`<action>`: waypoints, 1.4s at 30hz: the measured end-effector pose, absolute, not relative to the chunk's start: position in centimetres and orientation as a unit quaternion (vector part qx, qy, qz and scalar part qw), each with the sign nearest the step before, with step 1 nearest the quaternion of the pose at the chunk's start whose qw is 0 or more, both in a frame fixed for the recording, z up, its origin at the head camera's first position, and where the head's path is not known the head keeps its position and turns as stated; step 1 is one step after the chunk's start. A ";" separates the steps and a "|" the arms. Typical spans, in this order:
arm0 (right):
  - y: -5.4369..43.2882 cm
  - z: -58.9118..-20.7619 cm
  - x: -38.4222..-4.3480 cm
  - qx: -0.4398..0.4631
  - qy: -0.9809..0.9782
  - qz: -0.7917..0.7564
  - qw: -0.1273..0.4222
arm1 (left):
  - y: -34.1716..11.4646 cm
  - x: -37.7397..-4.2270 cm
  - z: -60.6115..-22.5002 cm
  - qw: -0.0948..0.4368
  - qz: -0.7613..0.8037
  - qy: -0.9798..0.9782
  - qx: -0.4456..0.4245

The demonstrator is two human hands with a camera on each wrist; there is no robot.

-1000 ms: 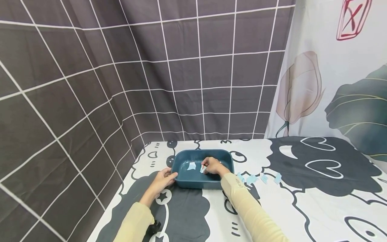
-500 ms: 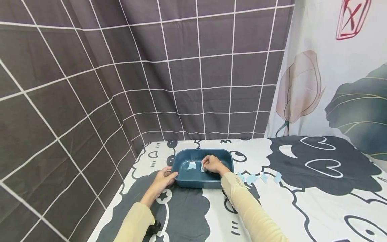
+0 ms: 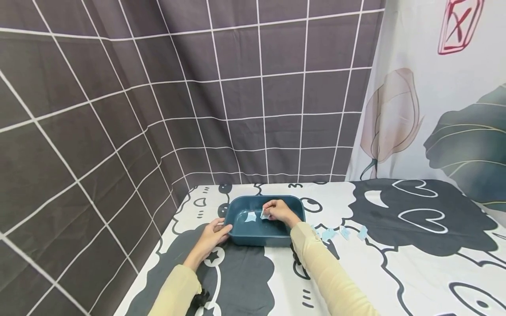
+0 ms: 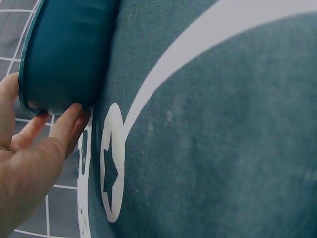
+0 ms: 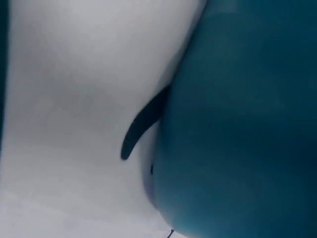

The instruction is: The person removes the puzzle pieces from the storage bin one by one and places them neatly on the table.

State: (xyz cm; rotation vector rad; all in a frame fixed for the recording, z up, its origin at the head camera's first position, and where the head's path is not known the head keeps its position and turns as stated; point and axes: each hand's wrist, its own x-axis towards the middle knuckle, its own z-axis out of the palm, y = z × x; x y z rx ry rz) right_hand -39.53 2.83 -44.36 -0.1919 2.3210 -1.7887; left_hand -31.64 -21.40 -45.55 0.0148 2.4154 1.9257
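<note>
A dark blue rectangular basin (image 3: 258, 241) stands on the patterned cloth in front of me. My left hand (image 3: 211, 237) holds its left end, thumb at the rim; in the left wrist view the fingers (image 4: 69, 121) lie against the outer wall. Inside the basin, my right hand (image 3: 278, 211) pinches a small pale blue scrap (image 3: 263, 215) between thumb and fingertips. A second pale blue scrap (image 3: 251, 217) lies on the basin floor, left of that hand. The right wrist view shows only the basin's outer wall (image 5: 237, 124) and the cloth, with the hand out of sight.
Several more pale blue scraps (image 3: 345, 232) lie in a row on the patterned cloth (image 3: 395, 259), right of the basin. A dark curtain with white grid lines (image 3: 237, 101) hangs behind and to the left. A floral curtain (image 3: 399, 118) hangs at the right.
My right hand has risen slightly toward the far side of the basin, carrying the pinched scrap with it. The left hand and the basin have stayed in place.
</note>
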 end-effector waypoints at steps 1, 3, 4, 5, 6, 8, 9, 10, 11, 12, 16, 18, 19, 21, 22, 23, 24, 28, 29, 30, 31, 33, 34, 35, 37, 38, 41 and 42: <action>3.0 -44.3 -39.5 -0.061 0.784 -0.609 0.102 | -21.3 -31.6 -45.6 0.026 0.622 0.782 0.006; 3.3 -44.3 -39.4 -0.049 0.777 -0.619 0.101 | -21.0 -31.6 -45.6 0.025 0.620 0.785 0.006; 3.5 -44.3 -39.3 -0.044 0.773 -0.625 0.101 | -20.9 -31.6 -45.6 0.024 0.619 0.785 0.008; 3.6 -44.2 -39.3 -0.043 0.770 -0.629 0.099 | -20.8 -31.7 -45.7 0.022 0.616 0.787 0.013; 3.8 -44.2 -39.2 -0.042 0.767 -0.633 0.098 | -20.7 -31.7 -45.7 0.019 0.615 0.788 0.016; 4.1 -44.0 -39.1 -0.040 0.760 -0.642 0.093 | -20.5 -31.8 -45.7 0.013 0.615 0.788 0.023; 4.2 -43.9 -39.0 -0.042 0.758 -0.644 0.089 | -20.4 -31.8 -45.7 0.009 0.615 0.788 0.027; 4.4 -43.7 -39.0 -0.045 0.757 -0.646 0.085 | -20.3 -31.8 -45.6 0.007 0.617 0.786 0.027; 4.6 -43.5 -38.9 -0.046 0.756 -0.648 0.081 | -20.2 -31.8 -45.5 0.004 0.615 0.788 0.030; 4.8 -43.3 -38.9 -0.047 0.752 -0.653 0.078 | -20.0 -31.8 -45.5 0.002 0.615 0.788 0.031; 5.8 -42.4 -38.5 -0.056 0.732 -0.676 0.065 | -19.8 -31.8 -45.3 0.002 0.612 0.790 0.032; 6.4 -41.9 -38.3 -0.059 0.721 -0.688 0.062 | -19.9 -31.8 -45.3 0.004 0.607 0.794 0.032; 6.7 -41.6 -38.1 -0.060 0.718 -0.691 0.059 | -19.9 -31.7 -45.4 0.005 0.605 0.796 0.031; 7.3 -41.3 -37.7 -0.057 0.713 -0.697 0.058 | -20.1 -31.6 -45.4 0.007 0.598 0.801 0.029; 7.7 -41.2 -37.6 -0.055 0.712 -0.697 0.059 | -20.1 -31.5 -45.4 0.007 0.596 0.803 0.026; 8.1 -41.1 -37.4 -0.051 0.712 -0.697 0.060 | -20.2 -31.5 -45.4 0.006 0.595 0.803 0.024; 8.6 -41.0 -37.3 -0.049 0.712 -0.698 0.061 | -20.3 -31.4 -45.4 0.005 0.594 0.804 0.021; 10.9 -41.0 -37.0 -0.030 0.724 -0.687 0.055 | -20.4 -31.4 -45.1 0.004 0.589 0.808 0.017; 11.6 -41.0 -36.9 -0.028 0.726 -0.685 0.052 | -20.5 -31.4 -45.0 0.004 0.588 0.808 0.018; 12.3 -41.0 -36.9 -0.023 0.728 -0.683 0.046 | -20.5 -31.4 -44.9 0.004 0.587 0.809 0.019; 12.9 -41.1 -36.8 -0.019 0.731 -0.681 0.041 | -20.5 -31.4 -44.8 0.004 0.587 0.809 0.023; 14.3 -41.1 -36.7 -0.014 0.733 -0.679 0.033 | -20.5 -31.4 -44.7 0.005 0.587 0.810 0.026; 15.0 -41.1 -36.5 -0.008 0.734 -0.678 0.029 | -20.6 -31.3 -44.7 0.004 0.585 0.811 0.023; 15.6 -41.2 -36.4 -0.005 0.737 -0.676 0.028 | -20.7 -31.3 -44.7 0.003 0.582 0.813 0.019; 16.8 -41.3 -36.1 0.004 0.740 -0.672 0.029 | -20.8 -31.1 -44.8 0.004 0.579 0.816 0.010; 17.4 -41.3 -35.9 0.007 0.744 -0.667 0.031 | -20.9 -31.0 -44.9 0.004 0.575 0.818 0.004; 19.2 -41.5 -35.4 0.016 0.754 -0.655 0.040 | -21.1 -30.7 -45.1 0.003 0.570 0.822 -0.008; 19.8 -41.5 -35.1 0.017 0.757 -0.651 0.040 | -21.2 -30.6 -45.1 0.003 0.569 0.822 -0.008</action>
